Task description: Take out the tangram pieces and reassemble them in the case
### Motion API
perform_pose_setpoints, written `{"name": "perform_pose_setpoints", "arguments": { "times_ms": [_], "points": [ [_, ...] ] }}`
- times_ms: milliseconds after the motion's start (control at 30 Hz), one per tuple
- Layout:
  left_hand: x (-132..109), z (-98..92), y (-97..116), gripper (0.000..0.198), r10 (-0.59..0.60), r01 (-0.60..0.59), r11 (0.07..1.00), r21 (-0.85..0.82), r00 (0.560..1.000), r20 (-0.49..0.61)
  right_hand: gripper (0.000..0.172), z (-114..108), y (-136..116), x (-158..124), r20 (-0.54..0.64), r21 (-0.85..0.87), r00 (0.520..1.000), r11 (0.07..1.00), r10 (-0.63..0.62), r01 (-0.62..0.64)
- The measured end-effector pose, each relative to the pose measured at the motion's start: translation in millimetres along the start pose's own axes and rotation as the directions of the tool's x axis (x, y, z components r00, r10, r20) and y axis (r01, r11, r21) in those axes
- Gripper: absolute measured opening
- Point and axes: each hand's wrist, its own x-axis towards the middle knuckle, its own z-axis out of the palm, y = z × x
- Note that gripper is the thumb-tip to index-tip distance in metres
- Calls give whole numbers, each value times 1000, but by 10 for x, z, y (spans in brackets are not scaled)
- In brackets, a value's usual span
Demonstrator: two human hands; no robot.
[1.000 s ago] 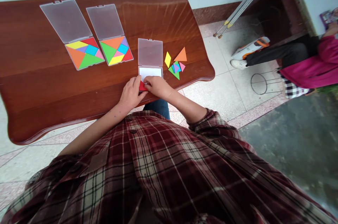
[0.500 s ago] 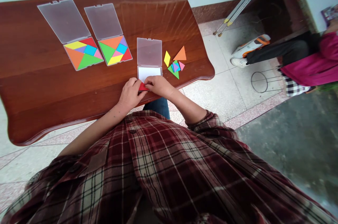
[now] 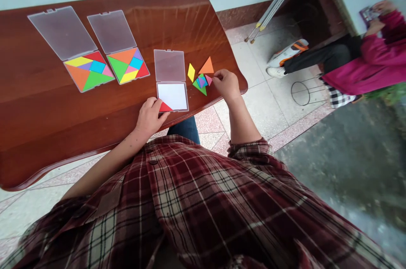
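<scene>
A clear plastic tangram box [image 3: 187, 99] lies with its lid folded back on the table. Its tray has a white bottom, and a red triangle [image 3: 164, 107] sits in the near left corner. My left hand [image 3: 149, 116] grips that corner, thumb along the front edge and fingers at the left side. Beside the loose pieces is my right hand [image 3: 226, 84], fingers curled, thumb and forefinger slightly apart, with nothing visible between them. Its fingertips are close to a pink triangle [image 3: 208, 80]. Next to it are a purple piece [image 3: 201, 82], a green triangle [image 3: 200, 88], an orange triangle [image 3: 207, 66] and a yellow parallelogram [image 3: 190, 72].
Two open boxes of fitted tangram pieces, a left one [image 3: 89, 72] and a middle one [image 3: 128, 65], lie on the brown wooden table [image 3: 63, 133]. Crutches [image 3: 272, 11] lean by the wall. A seated person [image 3: 364, 61] is at the right, near a wire ring stand [image 3: 300, 93].
My right hand has left the red triangle and moved right to the loose pieces. My left hand stays at the box corner. The whole view has shifted slightly.
</scene>
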Motion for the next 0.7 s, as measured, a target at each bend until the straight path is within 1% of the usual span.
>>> {"name": "perform_pose_setpoints", "arguments": {
  "times_ms": [100,200,333,400,467,567,633,700],
  "points": [
    [5,-11,16,30,-7,7,1000,5,1000,2,17,108,129,212,-26,-79,998,995,56,-58],
    [7,-27,27,29,-19,19,1000,0,1000,25,29,269,179,507,-71,-100,994,991,87,-94],
    [2,-28,18,28,-11,11,1000,-5,1000,20,53,437,120,859,-51,-121,996,989,75,-81],
    [-3,-18,8,27,-5,5,1000,-6,1000,12,57,473,50,960,-17,-151,993,982,114,-116],
    [-7,-8,-2,26,2,-2,1000,-13,1000,10,55,474,-26,1012,34,-173,986,972,164,-156],
    [-8,4,-13,27,6,-6,1000,-21,1000,10,46,436,-103,1039,110,-189,969,962,220,-197],
    [-6,10,-19,27,4,-4,1000,-20,1000,8,41,402,-106,1044,128,-173,964,962,234,-210],
    [-4,16,-23,28,2,-2,1000,-22,1000,6,37,359,-77,1035,106,-118,967,969,230,-218]
  ]
}}
